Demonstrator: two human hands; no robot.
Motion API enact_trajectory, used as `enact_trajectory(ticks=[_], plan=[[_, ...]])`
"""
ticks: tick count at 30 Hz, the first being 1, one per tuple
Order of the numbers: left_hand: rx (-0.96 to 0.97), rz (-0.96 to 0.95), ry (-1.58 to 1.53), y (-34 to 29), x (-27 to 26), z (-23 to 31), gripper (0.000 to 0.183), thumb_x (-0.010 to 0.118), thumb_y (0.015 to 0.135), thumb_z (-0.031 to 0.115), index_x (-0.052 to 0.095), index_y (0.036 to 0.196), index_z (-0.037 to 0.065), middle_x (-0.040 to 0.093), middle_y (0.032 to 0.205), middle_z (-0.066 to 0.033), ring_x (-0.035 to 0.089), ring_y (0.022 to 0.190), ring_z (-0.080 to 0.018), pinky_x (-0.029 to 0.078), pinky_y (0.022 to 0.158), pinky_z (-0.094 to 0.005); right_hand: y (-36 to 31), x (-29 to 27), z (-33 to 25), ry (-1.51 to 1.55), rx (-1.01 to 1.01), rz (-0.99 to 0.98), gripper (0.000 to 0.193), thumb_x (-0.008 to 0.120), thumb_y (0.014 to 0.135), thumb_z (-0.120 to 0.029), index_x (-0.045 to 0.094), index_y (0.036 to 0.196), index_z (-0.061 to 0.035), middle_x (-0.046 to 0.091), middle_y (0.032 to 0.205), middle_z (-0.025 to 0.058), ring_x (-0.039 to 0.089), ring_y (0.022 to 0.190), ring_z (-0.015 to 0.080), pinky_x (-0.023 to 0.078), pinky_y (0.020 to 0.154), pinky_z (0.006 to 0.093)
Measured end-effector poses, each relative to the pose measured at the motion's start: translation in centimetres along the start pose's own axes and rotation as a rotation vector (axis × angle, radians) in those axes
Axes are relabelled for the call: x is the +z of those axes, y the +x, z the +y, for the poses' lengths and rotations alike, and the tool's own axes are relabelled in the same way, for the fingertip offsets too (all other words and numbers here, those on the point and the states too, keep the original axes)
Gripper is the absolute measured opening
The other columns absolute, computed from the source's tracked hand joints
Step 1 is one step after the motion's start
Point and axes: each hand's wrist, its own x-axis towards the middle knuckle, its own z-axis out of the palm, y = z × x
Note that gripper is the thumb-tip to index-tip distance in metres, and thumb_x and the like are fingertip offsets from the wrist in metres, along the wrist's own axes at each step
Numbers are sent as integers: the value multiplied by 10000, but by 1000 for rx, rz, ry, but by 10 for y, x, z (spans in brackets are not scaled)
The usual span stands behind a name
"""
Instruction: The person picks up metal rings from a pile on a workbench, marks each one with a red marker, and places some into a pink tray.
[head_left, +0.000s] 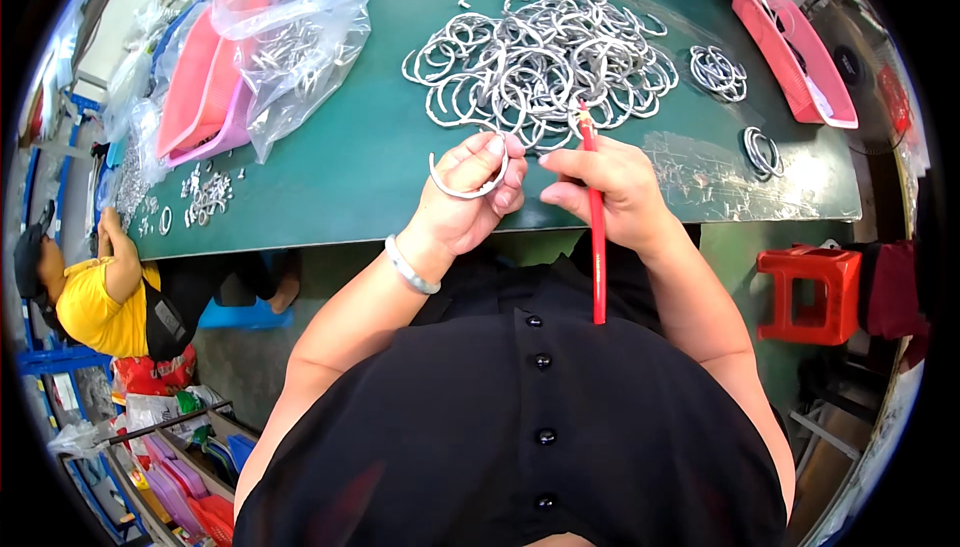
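My left hand [465, 187] is closed around an open silver metal bangle [452, 190], its C-shaped curve showing across the fingers at the table's front edge. Just to its right, my right hand [615, 187] holds a slim red pencil-like stick [598, 237], upright between the fingers, its tip toward the heap. Thumb and forefinger of that hand point at the bangle, apart from it. Beyond both hands lies a large heap of similar silver bangles [560, 67] on the green table [330, 192].
Two small bangle piles, one [718, 74] farther and one [763, 153] nearer, lie right. A pink basket [800, 67] stands far right, a pink tray [205, 77] and plastic bag [310, 57] left, with small metal parts [207, 195]. A person in yellow [100, 307] sits left; a red stool [810, 292] stands right.
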Motion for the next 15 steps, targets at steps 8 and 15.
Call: enact_trajectory(ticks=[8,15], plan=[[-114,-130,-93,0,-4,9,145,469,906,180,535,903,51,508,671,-27,394,486,-72,324,460,-195,-20,3,20,-42,156,0,258,725,662,-106,615,888,-43,590,698,95,571,626,245,455,559,318],[-124,-182,-90,0,-7,15,164,456,912,191,538,912,49,510,669,-27,391,478,-71,322,462,-196,-19,7,21,-35,199,46,235,711,679,-81,612,889,-44,556,649,83,556,590,235,440,540,315]])
